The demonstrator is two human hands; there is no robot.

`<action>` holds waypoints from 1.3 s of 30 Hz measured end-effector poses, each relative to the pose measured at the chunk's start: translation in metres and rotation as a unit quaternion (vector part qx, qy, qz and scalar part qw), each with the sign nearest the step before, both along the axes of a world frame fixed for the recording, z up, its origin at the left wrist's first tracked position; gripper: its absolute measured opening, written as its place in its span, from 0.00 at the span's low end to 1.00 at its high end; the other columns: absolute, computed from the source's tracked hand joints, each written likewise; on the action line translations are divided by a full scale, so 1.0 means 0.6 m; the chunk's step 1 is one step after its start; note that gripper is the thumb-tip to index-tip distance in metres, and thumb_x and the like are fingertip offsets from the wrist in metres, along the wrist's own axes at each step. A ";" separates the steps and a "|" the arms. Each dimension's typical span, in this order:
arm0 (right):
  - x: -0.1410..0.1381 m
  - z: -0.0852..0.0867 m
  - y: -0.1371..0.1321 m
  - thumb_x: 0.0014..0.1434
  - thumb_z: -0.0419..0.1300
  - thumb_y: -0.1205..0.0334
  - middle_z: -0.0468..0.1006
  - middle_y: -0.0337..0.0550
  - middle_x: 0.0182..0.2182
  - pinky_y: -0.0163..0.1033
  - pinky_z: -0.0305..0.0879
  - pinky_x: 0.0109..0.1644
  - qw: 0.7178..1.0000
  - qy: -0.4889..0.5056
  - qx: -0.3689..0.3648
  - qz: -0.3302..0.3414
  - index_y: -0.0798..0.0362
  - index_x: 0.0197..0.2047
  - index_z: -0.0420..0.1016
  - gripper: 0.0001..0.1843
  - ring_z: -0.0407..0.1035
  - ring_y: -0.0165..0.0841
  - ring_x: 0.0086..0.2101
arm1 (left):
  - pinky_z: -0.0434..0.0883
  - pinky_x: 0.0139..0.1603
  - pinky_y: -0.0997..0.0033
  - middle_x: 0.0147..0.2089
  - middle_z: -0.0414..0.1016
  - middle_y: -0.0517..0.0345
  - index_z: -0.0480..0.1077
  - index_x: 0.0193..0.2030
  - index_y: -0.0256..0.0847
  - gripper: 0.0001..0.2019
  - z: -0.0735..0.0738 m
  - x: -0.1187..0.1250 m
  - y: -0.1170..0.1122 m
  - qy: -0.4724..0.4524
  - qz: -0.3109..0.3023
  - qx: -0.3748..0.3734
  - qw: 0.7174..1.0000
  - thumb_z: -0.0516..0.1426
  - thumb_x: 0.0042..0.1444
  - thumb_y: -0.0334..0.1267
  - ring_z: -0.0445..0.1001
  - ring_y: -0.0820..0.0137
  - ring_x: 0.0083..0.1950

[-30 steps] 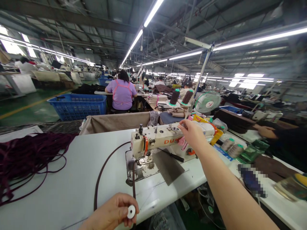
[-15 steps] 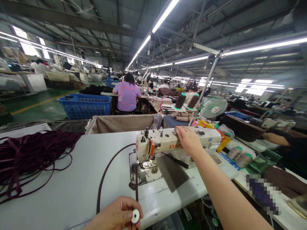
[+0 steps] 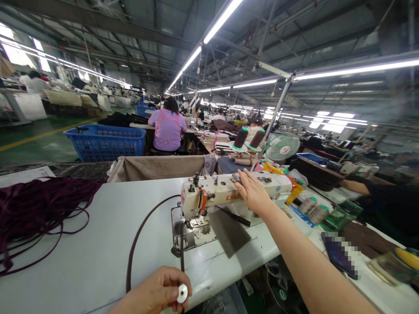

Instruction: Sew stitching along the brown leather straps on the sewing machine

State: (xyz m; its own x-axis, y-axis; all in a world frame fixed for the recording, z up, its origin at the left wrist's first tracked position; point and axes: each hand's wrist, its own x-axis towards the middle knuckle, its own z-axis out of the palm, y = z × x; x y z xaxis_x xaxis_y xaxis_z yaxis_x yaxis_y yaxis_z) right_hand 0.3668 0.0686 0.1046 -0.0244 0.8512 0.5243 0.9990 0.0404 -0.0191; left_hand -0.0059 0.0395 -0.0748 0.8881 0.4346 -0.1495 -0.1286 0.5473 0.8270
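Note:
My left hand [image 3: 157,292] is at the near table edge, fingers pinched on a small white bobbin [image 3: 182,293]. My right hand [image 3: 253,192] reaches across and rests on top of the cream sewing machine [image 3: 216,194], fingers stretched towards a knob on its upper arm. A dark maroon strap [image 3: 137,237] runs from under the machine's presser foot in a loop back towards my left hand. A grey cloth piece [image 3: 231,229] lies on the machine bed.
A tangled pile of maroon strap [image 3: 36,209] covers the left of the white table [image 3: 81,253]. Thread cones [image 3: 240,138], a small fan [image 3: 283,147] and a blue basket [image 3: 104,141] stand behind. A person's arm [image 3: 355,186] works at the right; another person in purple [image 3: 168,126] sits ahead.
My right hand has slid left along the machine's top, from its right end to nearer the middle, and its fingers have stretched out. My left hand keeps the bobbin in place.

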 end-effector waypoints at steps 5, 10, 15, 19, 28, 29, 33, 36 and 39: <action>0.017 -0.025 -0.077 0.70 0.48 0.36 0.82 0.58 0.48 0.53 0.69 0.58 0.901 0.349 0.155 -0.204 0.54 0.55 0.77 0.32 0.74 0.50 0.54 | 0.65 0.36 0.75 0.35 0.83 0.44 0.84 0.42 0.32 0.29 0.004 -0.004 0.000 -0.007 -0.023 0.022 0.999 0.75 0.44 0.59 0.73 0.72 0.31; 0.010 -0.076 -0.123 0.63 0.57 0.36 0.83 0.61 0.40 0.37 0.66 0.28 0.798 0.591 -0.040 -0.115 0.58 0.47 0.81 0.31 0.80 0.46 0.41 | 0.65 0.37 0.73 0.36 0.83 0.42 0.85 0.43 0.30 0.32 0.008 -0.002 0.004 0.003 -0.043 0.043 0.998 0.74 0.44 0.61 0.73 0.70 0.32; 0.046 -0.041 -0.116 0.66 0.57 0.41 0.78 0.49 0.29 0.34 0.63 0.26 0.866 0.447 -0.016 -0.225 0.56 0.41 0.77 0.24 0.73 0.35 0.27 | 0.65 0.38 0.73 0.37 0.83 0.42 0.85 0.45 0.31 0.31 0.004 0.000 0.004 0.003 -0.019 0.013 1.000 0.75 0.45 0.59 0.72 0.71 0.33; 0.070 0.024 -0.090 0.66 0.57 0.55 0.77 0.49 0.26 0.38 0.66 0.35 0.906 0.276 -0.038 -0.319 0.55 0.34 0.76 0.14 0.73 0.38 0.31 | 0.65 0.40 0.73 0.40 0.82 0.45 0.83 0.47 0.33 0.26 0.005 0.005 0.002 0.013 0.051 -0.057 0.997 0.74 0.51 0.53 0.72 0.73 0.35; -0.019 0.115 -0.004 0.66 0.56 0.65 0.83 0.53 0.42 0.39 0.65 0.46 0.958 -0.024 -0.180 -0.222 0.53 0.41 0.83 0.12 0.76 0.41 0.43 | 0.68 0.45 0.71 0.43 0.79 0.43 0.83 0.49 0.31 0.23 0.002 0.010 0.002 -0.011 0.111 -0.087 0.990 0.73 0.55 0.48 0.73 0.70 0.40; -0.025 0.120 0.003 0.64 0.58 0.65 0.83 0.50 0.42 0.37 0.64 0.45 0.959 -0.038 -0.198 -0.198 0.52 0.39 0.83 0.11 0.76 0.39 0.42 | 0.67 0.42 0.71 0.43 0.80 0.44 0.83 0.48 0.31 0.22 0.001 0.009 0.002 -0.017 0.105 -0.079 0.991 0.73 0.55 0.47 0.73 0.70 0.39; -0.035 0.128 0.032 0.65 0.60 0.63 0.83 0.43 0.45 0.31 0.64 0.45 0.963 -0.068 -0.222 -0.141 0.49 0.41 0.85 0.10 0.76 0.33 0.43 | 0.64 0.38 0.72 0.39 0.79 0.45 0.83 0.46 0.32 0.21 -0.001 0.004 0.001 -0.046 0.088 -0.074 0.992 0.74 0.53 0.47 0.73 0.71 0.35; -0.034 0.130 0.046 0.67 0.58 0.62 0.83 0.49 0.48 0.33 0.65 0.49 0.961 -0.079 -0.205 -0.167 0.52 0.47 0.85 0.13 0.76 0.36 0.47 | 0.65 0.38 0.71 0.38 0.80 0.46 0.83 0.45 0.34 0.20 -0.003 0.002 0.002 -0.060 0.106 -0.073 0.990 0.74 0.53 0.47 0.76 0.69 0.37; -0.033 0.136 0.050 0.62 0.61 0.65 0.84 0.56 0.44 0.38 0.68 0.48 0.950 -0.087 -0.213 -0.210 0.56 0.42 0.86 0.11 0.77 0.42 0.46 | 0.67 0.42 0.70 0.41 0.81 0.45 0.83 0.48 0.35 0.19 -0.006 -0.001 0.005 -0.060 0.124 -0.060 0.989 0.74 0.53 0.45 0.78 0.66 0.41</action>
